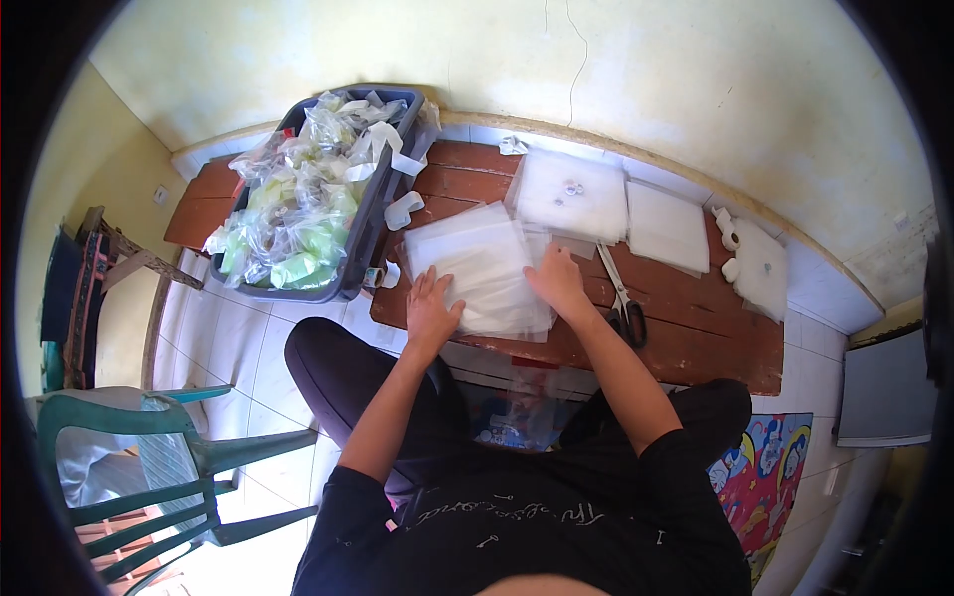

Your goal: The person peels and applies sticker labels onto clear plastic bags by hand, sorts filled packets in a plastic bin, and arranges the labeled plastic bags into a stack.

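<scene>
A stack of clear plastic sheets or bags [477, 263] lies on the brown wooden table [696, 338]. My left hand [431, 310] rests on its lower left corner with the fingers spread. At the stack's right edge, my right hand [557, 278] has its fingers curled in; whatever is between them is hidden. Black-handled scissors [624, 303] lie just right of that hand. Behind are another plastic stack [571, 194] with small round items on it and a plain stack [666, 226].
A dark bin [373, 214] full of plastic-wrapped items stands at the left. White rolls [727, 228] and another plastic stack [760, 268] lie at the table's right end. A green chair [129, 422] is at lower left, a colourful mat [770, 477] at lower right.
</scene>
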`<action>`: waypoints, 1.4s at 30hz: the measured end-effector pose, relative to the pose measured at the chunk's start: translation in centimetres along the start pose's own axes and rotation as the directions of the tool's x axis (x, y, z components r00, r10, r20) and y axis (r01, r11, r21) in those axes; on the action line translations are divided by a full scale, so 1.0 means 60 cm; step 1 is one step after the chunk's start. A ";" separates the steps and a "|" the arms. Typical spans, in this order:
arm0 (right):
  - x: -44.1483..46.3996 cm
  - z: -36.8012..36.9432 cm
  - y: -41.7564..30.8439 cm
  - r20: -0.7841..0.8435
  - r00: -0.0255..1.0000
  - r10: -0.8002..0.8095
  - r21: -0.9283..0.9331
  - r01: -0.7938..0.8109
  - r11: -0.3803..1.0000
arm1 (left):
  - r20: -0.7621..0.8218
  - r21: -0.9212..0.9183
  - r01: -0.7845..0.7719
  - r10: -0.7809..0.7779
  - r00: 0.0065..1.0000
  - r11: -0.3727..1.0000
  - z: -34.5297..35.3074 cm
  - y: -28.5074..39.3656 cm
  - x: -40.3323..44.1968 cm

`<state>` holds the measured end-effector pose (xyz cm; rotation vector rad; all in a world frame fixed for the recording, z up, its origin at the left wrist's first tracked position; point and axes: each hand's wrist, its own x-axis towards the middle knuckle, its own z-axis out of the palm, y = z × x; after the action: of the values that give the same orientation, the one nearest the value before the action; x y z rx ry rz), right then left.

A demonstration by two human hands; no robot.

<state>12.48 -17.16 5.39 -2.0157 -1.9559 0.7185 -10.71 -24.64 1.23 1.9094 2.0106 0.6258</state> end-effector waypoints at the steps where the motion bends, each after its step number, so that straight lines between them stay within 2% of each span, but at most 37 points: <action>1: 0.001 0.004 -0.001 -0.009 1.000 -0.008 0.014 0.008 1.000 | 0.003 -0.017 -0.035 0.035 0.999 0.999 0.001 0.002 -0.001; 6: -0.002 0.008 0.002 -0.021 1.000 -0.019 0.049 0.020 0.999 | 0.000 -0.104 -0.161 0.162 0.987 0.981 0.011 -0.005 -0.001; 8: -0.001 0.001 0.012 -0.032 0.999 -0.032 0.081 0.034 0.996 | -0.064 -0.265 -0.151 0.139 0.988 0.952 0.007 -0.005 -0.002; 9: -0.001 -0.005 0.017 -0.026 0.999 -0.031 0.075 0.033 0.997 | -0.063 -0.267 -0.153 0.141 0.988 0.952 0.004 -0.004 -0.003; 11: -0.003 -0.010 0.023 -0.018 1.000 -0.025 0.069 0.026 0.997 | -0.191 -0.214 0.026 -0.068 0.979 0.976 0.000 -0.002 -0.008; 12: -0.003 -0.011 0.024 -0.045 0.999 -0.012 0.057 0.015 0.998 | -0.186 -0.214 0.027 -0.068 0.980 0.977 0.003 -0.003 -0.008; 14: -0.003 -0.009 0.021 -0.071 0.997 -0.002 0.046 0.005 0.999 | -0.179 -0.063 0.082 -0.092 0.980 0.995 0.007 -0.003 -0.002; 18: 0.009 0.013 0.020 -0.109 0.994 0.014 0.082 -0.005 0.997 | -0.134 -0.012 0.014 -0.016 0.991 1.000 0.010 0.003 0.004; 20: 0.014 0.020 0.019 -0.123 0.992 0.021 0.107 -0.008 0.994 | -0.079 -0.123 -0.020 0.011 0.997 0.992 0.015 -0.001 0.009; 24: 0.026 0.024 0.019 -0.133 0.990 0.053 0.140 -0.034 0.990 | -0.053 -0.110 -0.050 0.044 0.998 0.993 0.016 0.006 0.009; 29: 0.047 0.025 0.031 -0.174 0.984 0.047 0.195 -0.013 0.981 | -0.070 -0.181 -0.060 0.048 0.996 0.982 0.017 0.011 0.011; 31: 0.049 0.016 0.027 -0.042 0.995 0.088 0.234 -0.076 0.969 | -0.082 -0.176 -0.065 0.051 0.995 0.982 0.020 0.010 0.011; 38: 0.025 -0.023 0.039 0.029 0.996 0.079 0.307 -0.084 0.948 | -0.086 -0.188 -0.050 0.035 0.996 0.981 0.016 0.009 0.012; 40: 0.020 -0.032 0.047 0.145 0.978 0.148 0.415 -0.196 0.889 | -0.063 -0.185 -0.038 0.027 0.998 0.982 0.011 0.015 0.011; 42: 0.012 -0.043 0.047 0.181 0.970 0.165 0.404 -0.226 0.887 | -0.044 -0.180 -0.025 0.017 0.999 0.983 0.008 0.019 0.013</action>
<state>16.22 -16.22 6.06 -1.9422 -1.4997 1.2447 -9.56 -23.78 1.45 1.8272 1.8891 0.8311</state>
